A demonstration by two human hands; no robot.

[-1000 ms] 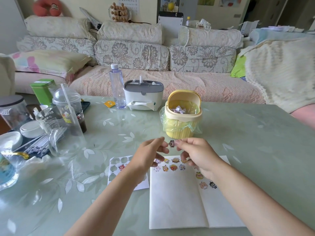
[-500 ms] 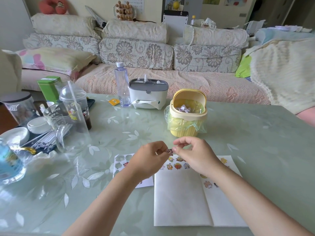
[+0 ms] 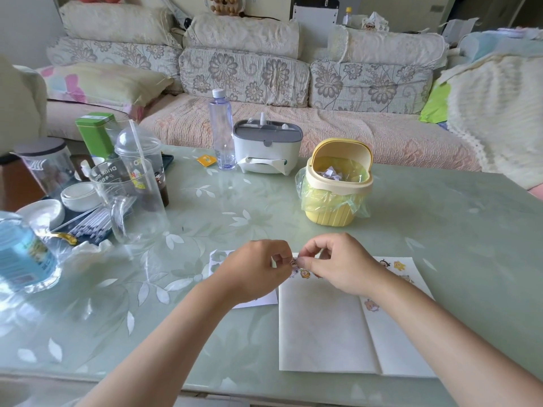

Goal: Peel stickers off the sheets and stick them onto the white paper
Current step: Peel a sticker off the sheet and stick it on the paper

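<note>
Lowered left hand (image 3: 252,274), right hand (image 3: 338,265) pinch one sticker (image 3: 293,263).

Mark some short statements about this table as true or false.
1. The left hand and right hand pinch one sticker between them. True.
2. The bin has its lid shut. False: it is tipped open.
3. The paper bears stickers near its far edge. True.
4. The bottle by the tissue box lies flat. False: it stands upright.
5. The sheet lies right of the paper. False: it lies left of it.
</note>
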